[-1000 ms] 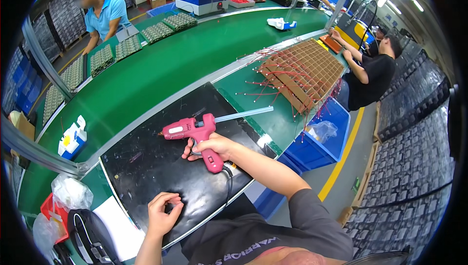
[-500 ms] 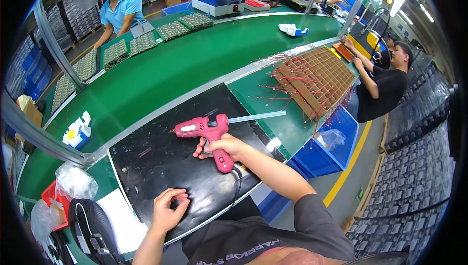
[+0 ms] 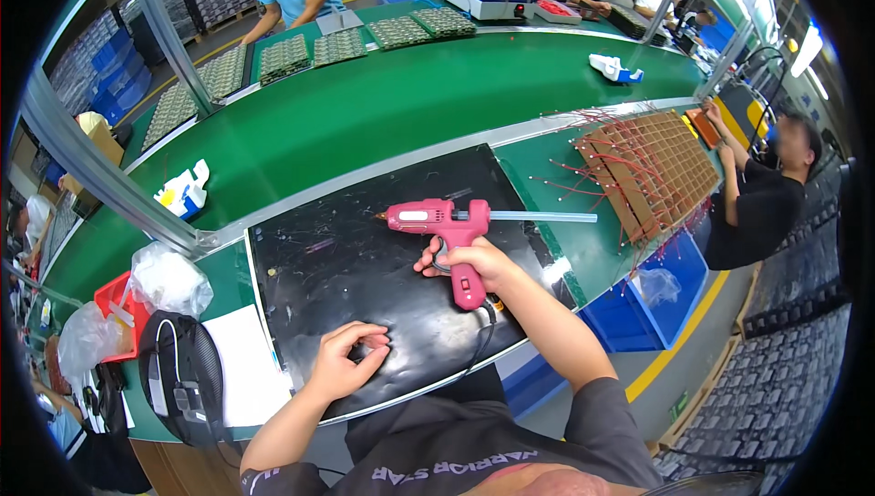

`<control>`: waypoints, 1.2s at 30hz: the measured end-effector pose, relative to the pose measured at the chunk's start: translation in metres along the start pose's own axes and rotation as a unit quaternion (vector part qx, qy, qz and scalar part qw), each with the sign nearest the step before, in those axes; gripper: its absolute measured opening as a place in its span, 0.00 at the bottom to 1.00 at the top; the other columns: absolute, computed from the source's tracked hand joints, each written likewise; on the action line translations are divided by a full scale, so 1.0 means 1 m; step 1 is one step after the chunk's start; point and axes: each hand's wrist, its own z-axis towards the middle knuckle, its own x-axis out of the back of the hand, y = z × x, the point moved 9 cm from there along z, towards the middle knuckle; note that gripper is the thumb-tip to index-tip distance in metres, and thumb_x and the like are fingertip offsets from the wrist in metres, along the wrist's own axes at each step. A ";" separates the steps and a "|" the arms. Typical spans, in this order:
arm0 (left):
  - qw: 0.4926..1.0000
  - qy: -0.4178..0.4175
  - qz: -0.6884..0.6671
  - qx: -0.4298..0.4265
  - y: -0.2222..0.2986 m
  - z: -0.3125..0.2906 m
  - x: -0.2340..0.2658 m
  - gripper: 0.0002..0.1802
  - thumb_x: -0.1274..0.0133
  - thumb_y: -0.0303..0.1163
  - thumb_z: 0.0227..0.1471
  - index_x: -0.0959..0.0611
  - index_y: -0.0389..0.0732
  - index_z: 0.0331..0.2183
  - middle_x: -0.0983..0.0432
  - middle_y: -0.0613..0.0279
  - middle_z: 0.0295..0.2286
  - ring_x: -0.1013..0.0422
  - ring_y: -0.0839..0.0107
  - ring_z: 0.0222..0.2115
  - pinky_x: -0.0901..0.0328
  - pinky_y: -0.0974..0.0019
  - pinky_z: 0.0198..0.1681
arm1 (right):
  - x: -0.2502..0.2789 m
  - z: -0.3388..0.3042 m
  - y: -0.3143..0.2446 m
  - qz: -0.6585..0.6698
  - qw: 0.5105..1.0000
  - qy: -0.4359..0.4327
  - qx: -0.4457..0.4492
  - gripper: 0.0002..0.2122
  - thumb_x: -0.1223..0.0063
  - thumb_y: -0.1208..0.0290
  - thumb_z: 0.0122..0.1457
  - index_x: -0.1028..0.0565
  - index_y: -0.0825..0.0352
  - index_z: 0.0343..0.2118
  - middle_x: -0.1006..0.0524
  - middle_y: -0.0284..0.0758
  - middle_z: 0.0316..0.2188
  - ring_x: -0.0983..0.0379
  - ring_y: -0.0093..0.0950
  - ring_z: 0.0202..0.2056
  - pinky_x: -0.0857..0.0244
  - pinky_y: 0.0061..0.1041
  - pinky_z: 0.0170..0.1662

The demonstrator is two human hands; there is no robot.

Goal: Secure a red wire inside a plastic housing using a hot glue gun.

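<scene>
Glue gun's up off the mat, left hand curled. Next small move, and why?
Probably lower the nozzle toward the left hand. The right hand holds the pink glue gun above the black mat, nozzle pointing left, away from the pinched left fingers.

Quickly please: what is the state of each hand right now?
Left hand: curled, fingers pinched together on the black mat; anything held cannot be told.
Right hand: closed on the pink glue gun.

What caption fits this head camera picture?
Right hand holds a pink glue gun over a black mat; left hand rests there.
</scene>
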 end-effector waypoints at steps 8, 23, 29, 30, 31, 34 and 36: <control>1.000 0.001 0.001 0.004 -0.003 -0.004 0.000 0.14 0.40 0.19 0.43 0.19 0.33 0.37 0.21 0.56 0.29 0.24 0.71 0.30 0.31 0.72 0.35 | 0.000 0.001 0.004 0.012 1.000 -0.002 -0.005 0.10 0.48 0.82 0.50 0.29 0.69 0.36 0.24 0.39 0.34 0.25 0.37 0.42 0.29 0.34 0.46; 0.999 0.010 -0.034 0.009 -0.009 -0.005 0.000 0.16 0.41 0.17 0.43 0.21 0.31 0.38 0.22 0.54 0.31 0.24 0.71 0.32 0.31 0.71 0.37 | -0.002 0.002 0.001 -0.006 1.000 0.001 -0.001 0.09 0.48 0.82 0.49 0.28 0.69 0.35 0.23 0.40 0.33 0.24 0.36 0.42 0.28 0.30 0.45; 0.999 -0.004 -0.040 0.015 -0.009 -0.007 -0.002 0.15 0.43 0.16 0.44 0.22 0.30 0.38 0.24 0.56 0.30 0.26 0.72 0.32 0.31 0.71 0.39 | -0.001 0.000 0.003 -0.016 1.000 -0.012 -0.005 0.10 0.47 0.81 0.50 0.28 0.68 0.37 0.23 0.40 0.35 0.25 0.39 0.45 0.30 0.33 0.48; 0.999 -0.005 -0.040 0.014 -0.008 -0.006 -0.002 0.15 0.43 0.16 0.44 0.22 0.30 0.38 0.24 0.56 0.30 0.26 0.72 0.32 0.31 0.71 0.39 | 0.000 0.000 0.003 -0.017 1.000 -0.011 -0.004 0.10 0.47 0.81 0.50 0.28 0.68 0.37 0.23 0.40 0.35 0.25 0.39 0.45 0.30 0.33 0.48; 0.999 -0.004 -0.041 0.013 -0.008 -0.006 -0.002 0.15 0.43 0.16 0.45 0.22 0.30 0.38 0.24 0.56 0.30 0.26 0.72 0.32 0.31 0.71 0.39 | 0.001 0.000 0.004 -0.016 1.000 -0.011 -0.004 0.10 0.47 0.81 0.50 0.28 0.68 0.37 0.23 0.40 0.35 0.25 0.39 0.45 0.30 0.33 0.48; 0.999 -0.003 -0.041 0.012 -0.007 -0.005 -0.002 0.15 0.43 0.16 0.45 0.22 0.30 0.38 0.24 0.56 0.30 0.26 0.72 0.32 0.32 0.71 0.39 | -0.002 -0.001 0.001 -0.016 1.000 -0.005 -0.005 0.09 0.47 0.81 0.49 0.28 0.67 0.36 0.23 0.39 0.34 0.24 0.36 0.43 0.30 0.31 0.46; 0.999 -0.003 -0.040 0.012 -0.007 -0.005 -0.002 0.15 0.42 0.16 0.45 0.22 0.31 0.38 0.24 0.56 0.31 0.26 0.72 0.32 0.32 0.71 0.39 | -0.002 -0.001 -0.001 -0.018 1.000 0.002 -0.004 0.09 0.47 0.80 0.48 0.28 0.67 0.34 0.23 0.38 0.32 0.24 0.34 0.41 0.29 0.30 0.44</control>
